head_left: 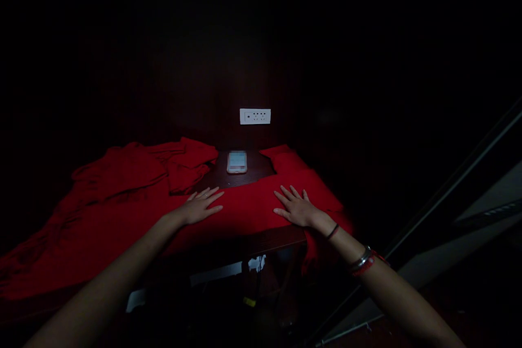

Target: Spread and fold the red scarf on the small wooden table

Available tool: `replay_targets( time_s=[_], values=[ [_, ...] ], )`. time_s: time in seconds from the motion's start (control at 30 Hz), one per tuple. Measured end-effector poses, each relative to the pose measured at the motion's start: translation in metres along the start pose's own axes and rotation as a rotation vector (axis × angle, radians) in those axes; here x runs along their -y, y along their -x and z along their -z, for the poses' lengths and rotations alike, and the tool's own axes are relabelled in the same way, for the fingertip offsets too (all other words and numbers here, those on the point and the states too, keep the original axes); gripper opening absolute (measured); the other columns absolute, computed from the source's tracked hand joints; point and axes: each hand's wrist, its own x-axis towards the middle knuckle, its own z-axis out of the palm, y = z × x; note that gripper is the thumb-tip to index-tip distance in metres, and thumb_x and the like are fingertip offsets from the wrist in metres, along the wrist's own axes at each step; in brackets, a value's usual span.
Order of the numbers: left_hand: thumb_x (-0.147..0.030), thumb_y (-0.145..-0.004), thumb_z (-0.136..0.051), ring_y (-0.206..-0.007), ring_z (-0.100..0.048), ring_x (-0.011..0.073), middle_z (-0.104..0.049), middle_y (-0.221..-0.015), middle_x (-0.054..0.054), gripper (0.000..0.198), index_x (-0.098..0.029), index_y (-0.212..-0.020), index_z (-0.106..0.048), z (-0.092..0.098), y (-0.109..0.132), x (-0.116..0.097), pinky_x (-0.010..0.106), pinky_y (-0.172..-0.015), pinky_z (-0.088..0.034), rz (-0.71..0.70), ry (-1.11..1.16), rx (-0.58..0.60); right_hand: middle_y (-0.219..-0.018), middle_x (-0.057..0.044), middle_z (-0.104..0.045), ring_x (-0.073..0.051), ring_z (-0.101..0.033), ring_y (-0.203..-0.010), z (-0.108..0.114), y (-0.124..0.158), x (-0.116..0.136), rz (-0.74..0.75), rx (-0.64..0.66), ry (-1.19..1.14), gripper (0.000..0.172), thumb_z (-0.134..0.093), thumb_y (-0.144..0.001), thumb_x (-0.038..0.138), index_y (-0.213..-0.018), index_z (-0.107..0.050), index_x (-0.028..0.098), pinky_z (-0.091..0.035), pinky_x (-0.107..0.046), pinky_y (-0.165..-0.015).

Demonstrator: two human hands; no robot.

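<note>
A red cloth [248,206] lies across a dark wooden table [261,242], bunched up in folds on the left and hanging over the edge at the right. My left hand [199,206] rests flat on it with fingers spread; a ring shows on one finger. To the right, my right hand [297,207] also lies palm down on the cloth, fingers apart, with bands and bracelets around the wrist and forearm. Neither hand grips anything. Beyond them a phone [237,162] with a lit, blurred screen lies on bare tabletop.
A white socket panel [255,116] is fixed to the dark wall behind the table. Under the table are a small yellow object [249,302] and pale things too dark to make out. A slanted light-edged frame [452,190] stands at the right. Most surroundings are black.
</note>
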Motion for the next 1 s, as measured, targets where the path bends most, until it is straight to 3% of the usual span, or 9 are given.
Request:
replay_targets(
  time_s=[0.1,0.2,0.3,0.4,0.57,0.67,0.83,1.0],
  values=[
    [-0.057,-0.077,-0.023,-0.118,-0.029,0.0252,-0.030,-0.132,0.011,0.063,-0.021,-0.129,-0.026,0.006,-0.009,0.012,0.042,-0.092,-0.025,-0.012,0.049,-0.075,-0.138,-0.009,-0.012,-0.031,-0.006,-0.124,0.010,0.006,0.008,0.114,-0.031,-0.042,0.070,-0.019,-0.075,0.065,-0.132,-0.018,0.023,-0.008,-0.057,-0.094],
    [-0.053,-0.075,-0.030,-0.094,-0.049,0.0202,-0.054,-0.105,0.009,0.059,-0.017,-0.121,-0.038,0.017,-0.018,0.025,0.030,-0.076,-0.037,0.020,0.136,-0.147,-0.136,-0.009,-0.021,-0.028,-0.016,-0.123,0.016,0.008,0.031,0.331,-0.103,-0.017,0.068,-0.032,-0.074,0.061,-0.130,-0.024,0.023,-0.013,-0.050,-0.096],
    [-0.053,-0.066,-0.039,-0.067,-0.050,0.0152,-0.056,-0.072,0.002,0.046,-0.015,-0.086,-0.056,0.027,-0.025,0.042,0.023,-0.058,-0.037,0.059,0.239,-0.035,-0.126,-0.011,-0.038,-0.024,-0.032,-0.115,0.012,0.003,0.062,0.539,-0.141,0.092,0.057,-0.043,-0.076,0.046,-0.125,-0.033,0.019,-0.023,-0.043,-0.094],
    [-0.055,-0.058,-0.045,-0.057,-0.044,0.0123,-0.047,-0.057,-0.002,0.039,-0.016,-0.063,-0.049,0.032,-0.025,0.061,0.021,-0.052,-0.032,0.081,0.409,0.064,-0.104,-0.010,-0.056,-0.020,-0.046,-0.101,0.007,-0.005,0.087,0.676,-0.178,0.235,0.036,-0.046,-0.077,0.028,-0.111,-0.047,0.016,-0.031,-0.037,-0.087],
    [-0.045,-0.051,-0.052,-0.057,-0.042,0.0110,-0.046,-0.058,-0.004,0.034,-0.017,-0.070,-0.049,0.038,-0.007,0.085,0.021,-0.056,-0.034,0.135,0.612,0.103,-0.086,-0.009,-0.060,-0.019,-0.054,-0.082,0.002,-0.012,0.106,0.738,-0.208,0.321,0.024,-0.045,-0.078,0.029,-0.095,-0.054,0.014,-0.039,-0.031,-0.072],
    [-0.043,-0.051,-0.055,-0.059,-0.043,0.0115,-0.047,-0.059,-0.004,0.035,-0.017,-0.073,-0.052,0.041,0.009,0.098,0.021,-0.058,-0.034,0.156,0.596,0.078,-0.086,-0.008,-0.059,-0.019,-0.054,-0.081,-0.001,-0.016,0.112,0.758,-0.237,0.298,0.026,-0.044,-0.079,0.033,-0.093,-0.054,0.014,-0.040,-0.029,-0.066],
    [-0.050,-0.057,-0.053,-0.061,-0.044,0.0119,-0.049,-0.061,-0.003,0.036,-0.016,-0.069,-0.056,0.045,0.036,0.117,0.021,-0.059,-0.033,0.144,0.473,0.063,-0.085,-0.007,-0.059,-0.017,-0.054,-0.081,-0.006,-0.020,0.129,0.799,-0.234,0.238,0.018,-0.043,-0.079,0.022,-0.089,-0.056,0.013,-0.041,-0.026,-0.066],
    [-0.048,-0.066,-0.046,-0.066,-0.046,0.0127,-0.050,-0.066,-0.001,0.034,-0.015,-0.069,-0.053,0.046,0.043,0.117,0.022,-0.064,-0.035,0.071,0.534,-0.162,-0.087,-0.007,-0.060,-0.017,-0.054,-0.081,0.000,-0.032,0.141,0.761,-0.181,0.017,0.022,-0.045,-0.079,0.029,-0.088,-0.057,0.014,-0.041,-0.027,-0.069]
  ],
)
